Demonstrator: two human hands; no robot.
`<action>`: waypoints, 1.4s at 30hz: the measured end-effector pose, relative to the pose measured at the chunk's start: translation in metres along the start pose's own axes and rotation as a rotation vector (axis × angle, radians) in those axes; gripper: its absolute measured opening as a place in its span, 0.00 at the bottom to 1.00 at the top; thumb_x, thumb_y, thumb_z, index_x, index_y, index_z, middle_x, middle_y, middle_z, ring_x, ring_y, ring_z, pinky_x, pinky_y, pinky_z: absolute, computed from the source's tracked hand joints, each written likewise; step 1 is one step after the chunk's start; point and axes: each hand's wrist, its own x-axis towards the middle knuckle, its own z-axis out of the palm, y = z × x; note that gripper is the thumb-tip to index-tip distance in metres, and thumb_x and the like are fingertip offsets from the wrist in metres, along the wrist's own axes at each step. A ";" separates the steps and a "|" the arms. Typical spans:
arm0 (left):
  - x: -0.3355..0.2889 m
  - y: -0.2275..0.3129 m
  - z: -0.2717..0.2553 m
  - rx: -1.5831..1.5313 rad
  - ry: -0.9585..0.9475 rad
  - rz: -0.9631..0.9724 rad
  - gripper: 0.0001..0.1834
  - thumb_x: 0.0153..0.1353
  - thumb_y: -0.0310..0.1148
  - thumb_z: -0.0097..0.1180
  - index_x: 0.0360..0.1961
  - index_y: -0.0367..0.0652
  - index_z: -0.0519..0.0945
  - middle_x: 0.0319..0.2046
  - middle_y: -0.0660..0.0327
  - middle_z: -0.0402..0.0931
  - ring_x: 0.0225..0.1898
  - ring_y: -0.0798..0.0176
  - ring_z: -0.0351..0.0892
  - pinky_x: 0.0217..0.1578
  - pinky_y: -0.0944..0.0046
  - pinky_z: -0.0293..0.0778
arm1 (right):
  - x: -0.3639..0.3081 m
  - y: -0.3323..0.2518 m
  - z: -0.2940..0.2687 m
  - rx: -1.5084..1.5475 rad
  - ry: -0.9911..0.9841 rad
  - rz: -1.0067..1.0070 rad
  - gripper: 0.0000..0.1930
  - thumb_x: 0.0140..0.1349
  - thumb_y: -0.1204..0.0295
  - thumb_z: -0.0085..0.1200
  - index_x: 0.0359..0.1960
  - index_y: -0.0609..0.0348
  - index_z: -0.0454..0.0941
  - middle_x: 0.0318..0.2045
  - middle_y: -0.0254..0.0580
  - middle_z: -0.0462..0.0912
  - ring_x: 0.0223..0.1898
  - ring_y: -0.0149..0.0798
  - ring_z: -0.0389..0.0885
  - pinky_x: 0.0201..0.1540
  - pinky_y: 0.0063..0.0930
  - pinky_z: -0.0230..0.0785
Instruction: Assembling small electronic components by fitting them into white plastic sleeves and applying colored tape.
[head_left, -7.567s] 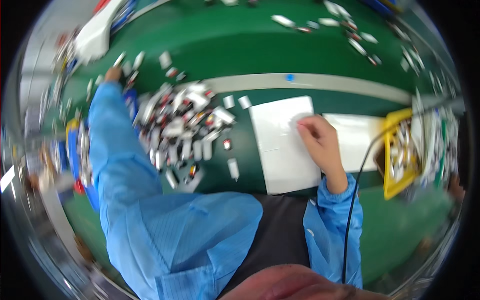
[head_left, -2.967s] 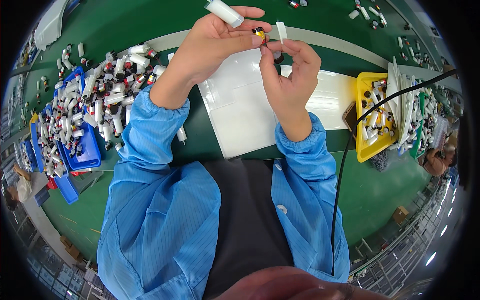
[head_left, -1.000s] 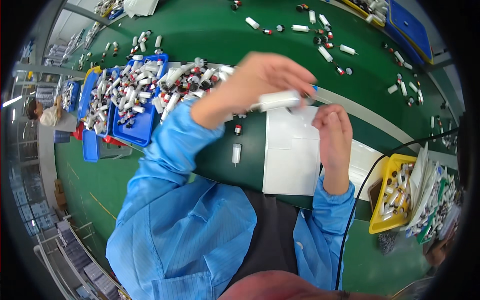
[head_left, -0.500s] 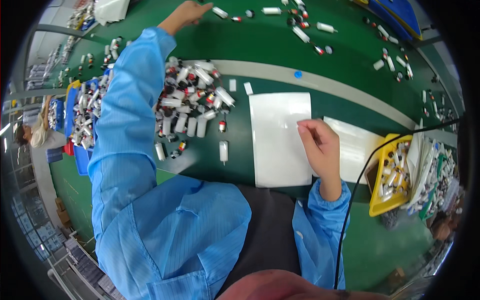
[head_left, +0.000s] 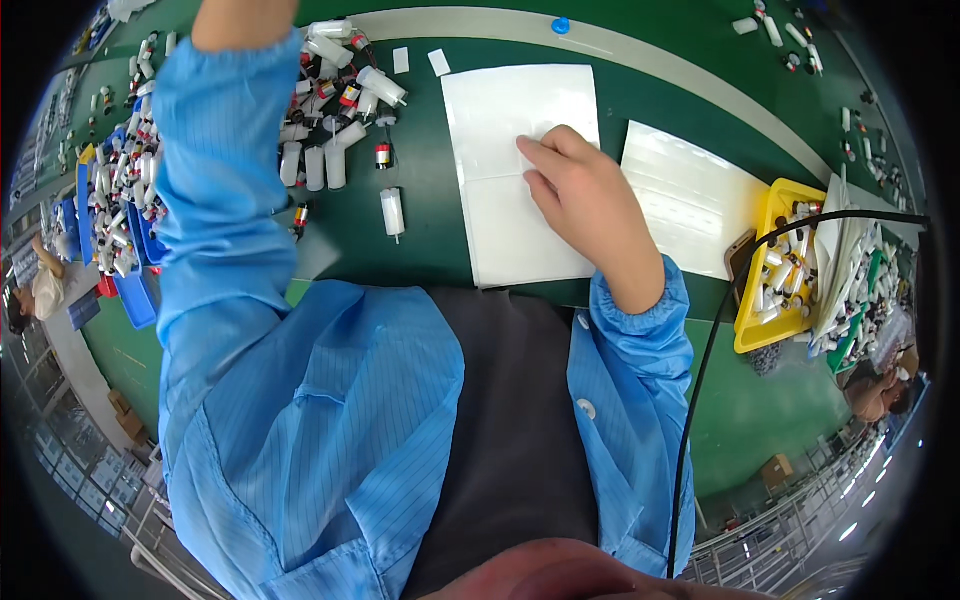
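My right hand is over a glossy white sheet, index finger stretched out and thumb apart below it; nothing shows between them. Whether the fingertips touch the sheet I cannot tell. My left forearm, in a blue sleeve, reaches to the far left; the hand lies beyond the top edge, out of sight. Beside that sleeve is a heap of small white cylinders, some mixed with black and red-banded parts. A lone white cylinder with a thin tip and a red-banded black part lie between heap and sheet.
A second white sheet lies to the right, next to a yellow bin of cylinders. A black cable crosses the right side. Blue bins stand at left. A blue cap sits on the pale strip.
The whole view has shifted, so the table sits higher. My right hand has moved left onto the sheet, index finger extending. My left hand has passed out of view at the top.
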 end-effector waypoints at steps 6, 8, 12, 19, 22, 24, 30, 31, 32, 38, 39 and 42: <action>-0.055 -0.046 0.059 -0.913 -0.214 -0.398 0.32 0.77 0.56 0.25 0.35 0.45 0.77 0.45 0.48 0.82 0.48 0.44 0.84 0.49 0.43 0.82 | 0.001 0.002 -0.001 -0.035 -0.038 0.009 0.06 0.56 0.79 0.58 0.36 0.61 0.76 0.35 0.48 0.76 0.38 0.52 0.80 0.41 0.42 0.74; -0.066 -0.057 0.070 -0.919 -0.075 -0.522 0.30 0.76 0.57 0.29 0.35 0.46 0.75 0.43 0.52 0.82 0.45 0.47 0.84 0.47 0.44 0.82 | 0.003 0.001 0.000 -0.097 -0.013 -0.035 0.07 0.57 0.79 0.58 0.33 0.60 0.72 0.34 0.49 0.76 0.38 0.53 0.80 0.40 0.43 0.73; -0.069 -0.072 0.075 -1.014 -0.060 -0.555 0.27 0.75 0.57 0.32 0.35 0.48 0.73 0.42 0.53 0.81 0.45 0.48 0.84 0.48 0.46 0.82 | 0.003 -0.008 -0.004 -0.105 0.014 0.000 0.10 0.57 0.78 0.58 0.37 0.60 0.70 0.34 0.51 0.77 0.36 0.54 0.81 0.38 0.45 0.73; -0.066 -0.056 0.099 -0.748 0.128 -0.523 0.25 0.76 0.55 0.31 0.43 0.45 0.71 0.48 0.49 0.79 0.50 0.50 0.82 0.53 0.50 0.81 | 0.014 0.004 -0.021 0.278 0.714 0.029 0.16 0.59 0.79 0.63 0.46 0.62 0.69 0.34 0.41 0.82 0.30 0.33 0.82 0.35 0.25 0.75; -0.072 -0.070 0.099 -0.798 0.061 -0.473 0.20 0.75 0.47 0.43 0.52 0.41 0.71 0.50 0.48 0.78 0.51 0.52 0.81 0.54 0.54 0.79 | 0.037 -0.014 -0.022 0.330 0.744 -0.107 0.21 0.58 0.81 0.64 0.49 0.62 0.67 0.36 0.42 0.82 0.33 0.29 0.81 0.37 0.22 0.75; -0.080 -0.078 0.098 -0.843 -0.012 -0.410 0.24 0.70 0.47 0.50 0.57 0.38 0.72 0.52 0.45 0.78 0.53 0.50 0.79 0.54 0.51 0.75 | 0.048 -0.022 -0.017 0.400 0.736 -0.116 0.24 0.57 0.82 0.63 0.52 0.63 0.65 0.37 0.43 0.82 0.36 0.30 0.82 0.39 0.22 0.74; -0.074 -0.086 0.090 -0.194 -0.209 -0.313 0.22 0.72 0.43 0.47 0.59 0.40 0.71 0.55 0.49 0.77 0.57 0.58 0.77 0.57 0.55 0.74 | 0.043 0.001 -0.018 0.601 0.835 -0.090 0.26 0.56 0.87 0.58 0.55 0.63 0.60 0.38 0.43 0.81 0.43 0.33 0.82 0.41 0.23 0.71; -0.073 -0.083 0.086 -0.133 -0.243 -0.303 0.22 0.71 0.40 0.49 0.60 0.40 0.71 0.55 0.49 0.77 0.56 0.60 0.77 0.57 0.56 0.75 | 0.044 -0.001 -0.021 0.665 0.834 -0.066 0.26 0.57 0.87 0.58 0.55 0.63 0.60 0.37 0.43 0.81 0.40 0.31 0.81 0.41 0.22 0.70; -0.072 -0.081 0.083 -0.073 -0.277 -0.293 0.21 0.71 0.38 0.50 0.61 0.39 0.71 0.55 0.49 0.77 0.56 0.61 0.78 0.56 0.58 0.75 | 0.044 0.000 -0.021 0.684 0.851 -0.067 0.26 0.57 0.87 0.58 0.55 0.63 0.61 0.37 0.43 0.81 0.39 0.30 0.80 0.41 0.22 0.70; -0.066 -0.081 0.080 -0.088 -0.228 -0.181 0.25 0.67 0.21 0.55 0.65 0.38 0.69 0.53 0.51 0.80 0.51 0.63 0.82 0.56 0.64 0.77 | 0.045 0.002 -0.013 0.570 0.904 -0.089 0.23 0.57 0.86 0.59 0.52 0.62 0.64 0.37 0.41 0.81 0.36 0.28 0.78 0.40 0.21 0.70; -0.067 -0.077 0.079 -0.094 -0.236 -0.196 0.25 0.66 0.21 0.55 0.64 0.37 0.69 0.53 0.51 0.80 0.52 0.63 0.81 0.56 0.64 0.76 | 0.044 0.003 -0.011 0.562 0.909 -0.098 0.23 0.57 0.86 0.59 0.52 0.62 0.65 0.37 0.41 0.81 0.36 0.28 0.77 0.40 0.21 0.69; -0.069 -0.070 0.077 -0.090 -0.277 -0.203 0.25 0.65 0.20 0.56 0.64 0.36 0.69 0.53 0.52 0.80 0.54 0.61 0.81 0.57 0.64 0.76 | 0.048 0.009 -0.010 0.610 0.910 -0.124 0.22 0.58 0.86 0.60 0.52 0.62 0.66 0.37 0.40 0.80 0.37 0.28 0.77 0.40 0.22 0.69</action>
